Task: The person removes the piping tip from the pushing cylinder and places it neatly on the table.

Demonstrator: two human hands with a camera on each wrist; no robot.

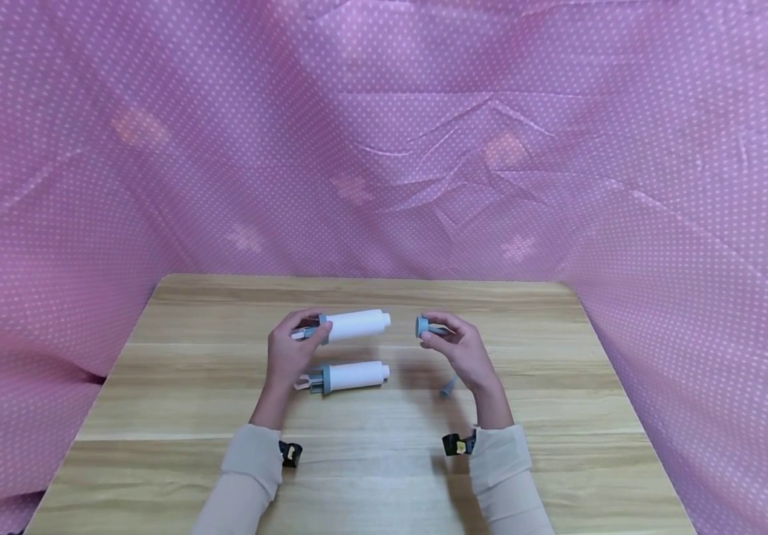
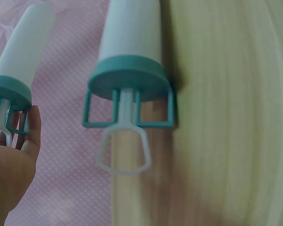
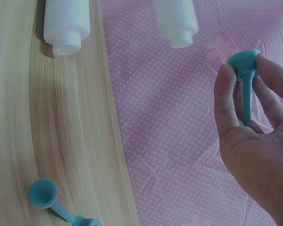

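Note:
My left hand (image 1: 288, 349) grips a white decorating syringe (image 1: 360, 324) by its teal collar, thumb in front. The syringe is raised over the table, its short narrow end pointing right. My right hand (image 1: 460, 349) pinches a teal nozzle (image 1: 421, 325) between thumb and fingers. The nozzle's wide mouth faces the syringe's tip across a gap, and its long thin spout runs back toward the palm, as the right wrist view also shows. A second white syringe (image 1: 357, 375) lies on the table nearer me; its teal collar (image 2: 127, 75) has loop handles and a pale plunger ring (image 2: 125, 155).
On the wooden table (image 1: 371, 475), near my right wrist, lies another teal funnel-shaped nozzle (image 3: 43, 193). Beside it, a small teal piece (image 3: 87, 222) is cut off by the frame edge. A pink dotted cloth (image 1: 384, 148) hangs around the table's back and sides.

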